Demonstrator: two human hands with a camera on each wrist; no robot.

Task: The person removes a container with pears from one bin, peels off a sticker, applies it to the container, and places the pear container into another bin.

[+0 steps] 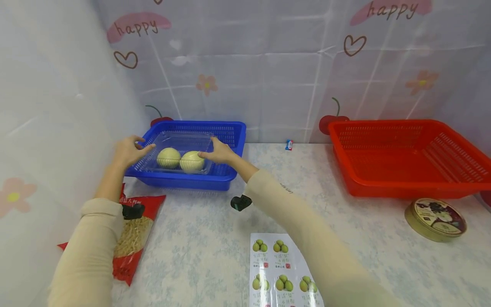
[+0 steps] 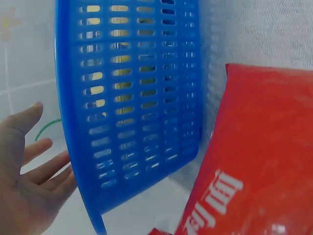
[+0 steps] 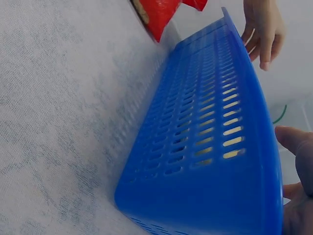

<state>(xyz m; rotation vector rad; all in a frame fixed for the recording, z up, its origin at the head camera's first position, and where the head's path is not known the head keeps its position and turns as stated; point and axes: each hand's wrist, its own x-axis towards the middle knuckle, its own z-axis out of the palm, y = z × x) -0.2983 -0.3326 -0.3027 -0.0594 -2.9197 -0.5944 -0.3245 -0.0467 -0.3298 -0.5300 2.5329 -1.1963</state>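
Note:
A clear plastic box (image 1: pixel 180 140) sits inside the blue basket (image 1: pixel 184 182), with two pale yellow round fruits (image 1: pixel 168 158) in it. My left hand (image 1: pixel 129 150) hovers over the basket's left side, thumb and fingers spread near the box's left edge. At the box's right edge is my right hand (image 1: pixel 220 152), its thumb reaching over the box and its fingers extended. Whether it touches the box cannot be told. Both wrist views show the basket's slotted wall, with the fruits partly visible through the slots.
A red bag of pasta (image 1: pixel 132 238) lies in front of the blue basket. To the right stand a red basket (image 1: pixel 406 190) and a round tin (image 1: pixel 436 219). A small blue-and-red packet (image 1: pixel 289 145) lies at the back, and a fruit sticker sheet (image 1: pixel 270 268) at the front.

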